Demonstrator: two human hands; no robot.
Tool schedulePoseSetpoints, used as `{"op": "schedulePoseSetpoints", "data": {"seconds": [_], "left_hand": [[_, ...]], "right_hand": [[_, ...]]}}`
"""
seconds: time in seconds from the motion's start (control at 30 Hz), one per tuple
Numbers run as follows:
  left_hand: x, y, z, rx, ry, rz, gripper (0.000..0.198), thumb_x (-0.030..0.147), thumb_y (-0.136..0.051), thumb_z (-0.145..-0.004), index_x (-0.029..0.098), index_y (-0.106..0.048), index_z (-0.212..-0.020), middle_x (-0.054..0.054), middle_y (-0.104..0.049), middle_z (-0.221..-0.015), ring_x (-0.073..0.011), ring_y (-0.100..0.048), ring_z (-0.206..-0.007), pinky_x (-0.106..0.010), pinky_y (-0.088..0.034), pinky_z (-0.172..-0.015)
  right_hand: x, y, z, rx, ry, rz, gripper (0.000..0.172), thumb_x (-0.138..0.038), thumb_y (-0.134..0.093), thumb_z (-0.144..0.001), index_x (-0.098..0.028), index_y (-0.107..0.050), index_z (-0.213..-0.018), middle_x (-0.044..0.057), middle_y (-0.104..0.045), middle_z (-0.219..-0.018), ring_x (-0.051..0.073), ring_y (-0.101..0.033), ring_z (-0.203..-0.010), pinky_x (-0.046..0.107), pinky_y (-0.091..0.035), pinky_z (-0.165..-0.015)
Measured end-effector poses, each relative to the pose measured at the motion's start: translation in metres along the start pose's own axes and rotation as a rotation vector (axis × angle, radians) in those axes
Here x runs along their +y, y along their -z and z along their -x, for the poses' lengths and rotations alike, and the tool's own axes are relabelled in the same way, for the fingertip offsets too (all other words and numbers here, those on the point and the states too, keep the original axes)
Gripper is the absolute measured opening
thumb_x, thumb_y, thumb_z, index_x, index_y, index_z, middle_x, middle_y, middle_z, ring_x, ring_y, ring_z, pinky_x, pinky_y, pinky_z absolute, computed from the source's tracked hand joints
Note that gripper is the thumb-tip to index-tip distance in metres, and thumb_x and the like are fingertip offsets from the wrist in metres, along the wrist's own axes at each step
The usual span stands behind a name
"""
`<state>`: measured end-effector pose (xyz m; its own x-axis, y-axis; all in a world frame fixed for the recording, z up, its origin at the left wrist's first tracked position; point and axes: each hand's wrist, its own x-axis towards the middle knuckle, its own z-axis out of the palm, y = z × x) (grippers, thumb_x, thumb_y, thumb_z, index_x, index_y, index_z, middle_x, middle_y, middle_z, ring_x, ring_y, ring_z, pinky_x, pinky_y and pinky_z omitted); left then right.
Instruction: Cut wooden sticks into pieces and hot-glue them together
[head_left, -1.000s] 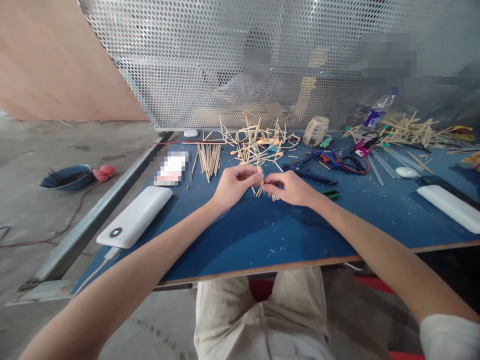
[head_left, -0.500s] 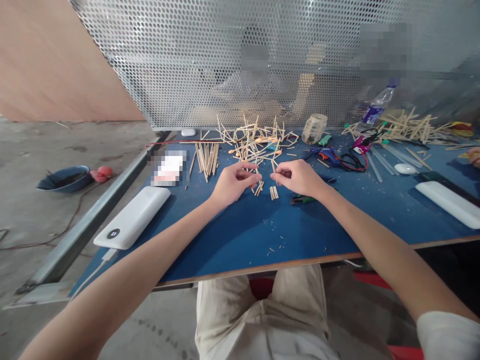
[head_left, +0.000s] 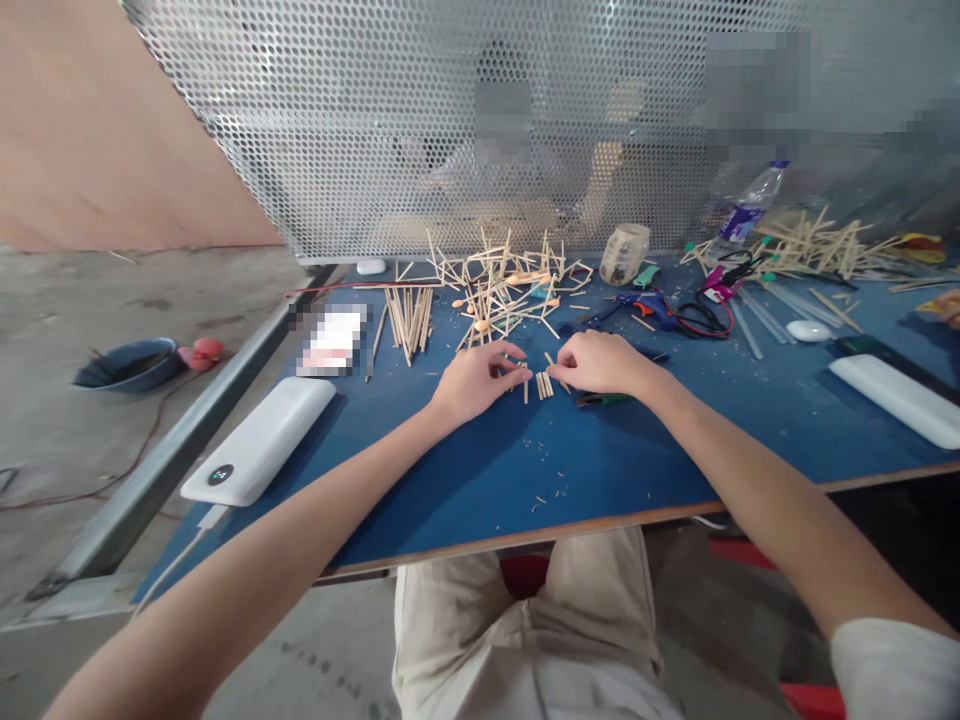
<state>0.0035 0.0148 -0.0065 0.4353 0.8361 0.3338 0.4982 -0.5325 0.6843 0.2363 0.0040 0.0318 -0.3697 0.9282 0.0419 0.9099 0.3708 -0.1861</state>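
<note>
Three or so short wooden stick pieces (head_left: 544, 386) lie side by side on the blue tabletop between my hands. My left hand (head_left: 480, 380) pinches another short wooden stick (head_left: 526, 388) upright at the left of that row. On the other side, my right hand (head_left: 596, 362) has thumb and forefinger closed on a slanted wooden stick (head_left: 563, 381), its tip near the row. Beneath my right hand lies a dark green tool (head_left: 600, 398), mostly hidden. Beyond my hands is a heap of joined and loose sticks (head_left: 510, 280), some with orange blobs.
Straight sticks (head_left: 409, 320) lie left of the heap. A blue glue gun (head_left: 649, 305), a jar (head_left: 625, 254), a bottle (head_left: 750, 205) and clear glue sticks (head_left: 757, 325) are to the right. White power banks (head_left: 262, 440) flank the work area; perforated metal (head_left: 360, 130) backs the table.
Both hands have come slightly down and closer to the row of short pieces. The left hand's stick now stands beside the row, and the right hand's stick has dropped toward it.
</note>
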Motion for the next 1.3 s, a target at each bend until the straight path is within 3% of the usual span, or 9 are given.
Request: {"op": "schedulePoseSetpoints", "data": {"seconds": [0.13, 0.27, 0.37, 0.5, 0.63, 0.83, 1.07, 1.2, 1.3], "left_hand": [[-0.005, 0.012, -0.004, 0.039, -0.16, -0.273, 0.016, 0.032, -0.063, -0.088, 0.027, -0.074, -0.098, -0.003, -0.076, -0.094, -0.0215, -0.065, -0.083, -0.036, -0.049, -0.076], [-0.015, 0.036, -0.01, 0.008, -0.291, -0.38, 0.024, 0.024, -0.056, -0.088, 0.026, -0.074, -0.105, -0.006, -0.074, -0.102, -0.0246, -0.064, -0.099, -0.041, -0.048, -0.09], [-0.025, 0.053, -0.014, -0.002, -0.305, -0.405, 0.027, 0.024, -0.056, -0.088, 0.025, -0.073, -0.109, -0.006, -0.073, -0.103, -0.0236, -0.064, -0.098, -0.04, -0.048, -0.092], [-0.034, 0.065, -0.016, -0.094, -0.339, -0.409, 0.026, 0.029, -0.053, -0.093, 0.025, -0.072, -0.109, -0.007, -0.072, -0.102, -0.0229, -0.064, -0.097, -0.039, -0.048, -0.092], [-0.035, 0.068, -0.016, -0.24, -0.391, -0.41, 0.027, 0.04, -0.057, -0.093, 0.026, -0.072, -0.111, -0.006, -0.072, -0.105, -0.0232, -0.065, -0.102, -0.037, -0.047, -0.095], [-0.031, 0.062, -0.014, -0.306, -0.358, -0.421, 0.036, 0.04, -0.049, -0.098, 0.025, -0.068, -0.124, -0.008, -0.07, -0.111, -0.0218, -0.065, -0.096, -0.035, -0.049, -0.086], [-0.028, 0.053, -0.016, -0.395, -0.401, -0.372, 0.031, 0.036, -0.041, -0.102, 0.021, -0.068, -0.101, -0.008, -0.066, -0.1, -0.0188, -0.063, -0.088, -0.033, -0.048, -0.082], [-0.023, 0.065, -0.012, -0.447, -0.333, -0.31, 0.027, 0.041, -0.051, -0.097, 0.022, -0.068, -0.107, -0.006, -0.066, -0.102, -0.0171, -0.061, -0.086, -0.031, -0.048, -0.081], [-0.018, 0.077, -0.007, -0.542, -0.178, -0.277, 0.053, 0.055, -0.069, -0.083, 0.025, -0.061, -0.126, -0.007, -0.062, -0.118, -0.0164, -0.061, -0.084, -0.028, -0.049, -0.074]], "right_hand": [[0.003, -0.001, 0.0, -0.017, -0.007, 0.017, 0.042, -0.05, -0.06, -0.088, -0.023, -0.065, -0.057, 0.005, -0.059, -0.055, 0.017, -0.048, -0.052, 0.033, -0.031, -0.057], [0.004, 0.0, 0.001, -0.072, -0.016, 0.03, 0.045, -0.051, -0.06, -0.088, -0.023, -0.061, -0.052, 0.004, -0.06, -0.054, 0.016, -0.047, -0.05, 0.033, -0.03, -0.056], [0.005, 0.001, 0.001, -0.1, -0.012, 0.03, 0.048, -0.051, -0.059, -0.088, -0.022, -0.058, -0.05, 0.004, -0.059, -0.054, 0.015, -0.046, -0.049, 0.033, -0.03, -0.054], [0.005, 0.001, 0.001, -0.021, 0.008, 0.008, 0.048, -0.054, -0.059, -0.088, -0.022, -0.057, -0.053, 0.003, -0.058, -0.053, 0.014, -0.044, -0.048, 0.033, -0.029, -0.054], [0.002, 0.0, -0.001, 0.076, 0.057, -0.102, 0.033, -0.051, -0.064, -0.085, -0.023, -0.064, -0.069, 0.002, -0.066, -0.067, 0.014, -0.05, -0.055, 0.032, -0.03, -0.057], [-0.007, -0.004, 0.001, 0.069, 0.145, -0.192, 0.02, -0.044, -0.061, -0.088, -0.025, -0.068, -0.089, -0.001, -0.068, -0.072, 0.014, -0.056, -0.061, 0.032, -0.033, -0.06], [-0.008, -0.008, -0.002, 0.057, 0.163, -0.229, 0.024, -0.045, -0.055, -0.091, -0.026, -0.069, -0.095, 0.001, -0.071, -0.08, 0.017, -0.059, -0.067, 0.035, -0.038, -0.065], [-0.007, -0.01, -0.004, 0.086, 0.232, -0.208, 0.029, -0.045, -0.057, -0.091, -0.025, -0.068, -0.109, 0.003, -0.072, -0.093, 0.02, -0.062, -0.081, 0.035, -0.042, -0.072], [-0.005, -0.012, -0.004, 0.098, 0.323, -0.16, 0.051, -0.055, -0.063, -0.086, -0.023, -0.062, -0.126, 0.008, -0.069, -0.112, 0.026, -0.06, -0.102, 0.039, -0.044, -0.087]]}}
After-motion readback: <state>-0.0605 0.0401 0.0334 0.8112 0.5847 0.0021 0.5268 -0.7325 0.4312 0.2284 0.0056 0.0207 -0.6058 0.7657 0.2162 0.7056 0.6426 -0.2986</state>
